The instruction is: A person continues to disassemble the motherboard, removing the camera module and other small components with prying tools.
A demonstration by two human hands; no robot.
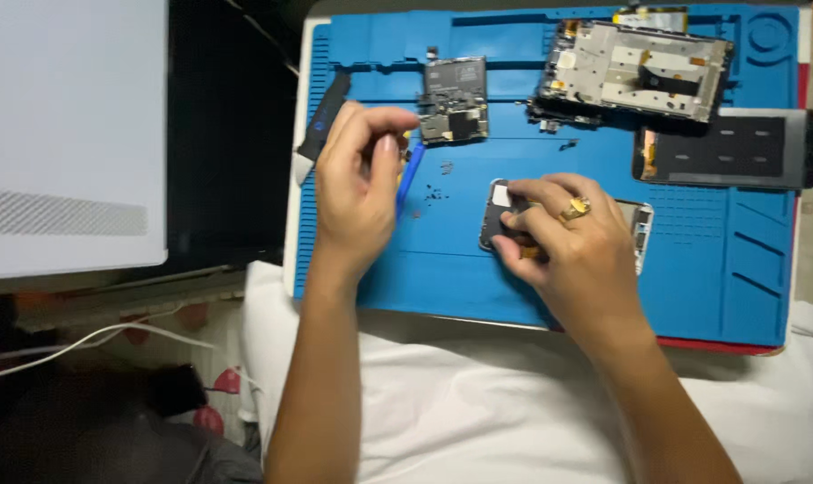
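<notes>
Blue repair mat (720,269) over white bedding. Left hand (357,184) pinching a blue pry tool (410,175); right hand (563,237) fingers pressing a small phone part (496,211) mid-mat. Loose tiny screws (435,193) between: easily scattered by a slipping tool.

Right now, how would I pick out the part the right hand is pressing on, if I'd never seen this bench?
Start at the blue work mat. Near its front edge, under the ringed right hand, lies a flat phone frame, dark with rounded corners. Unlike the circuit board and metal chassis farther back, it is the only piece that a hand covers.
</notes>
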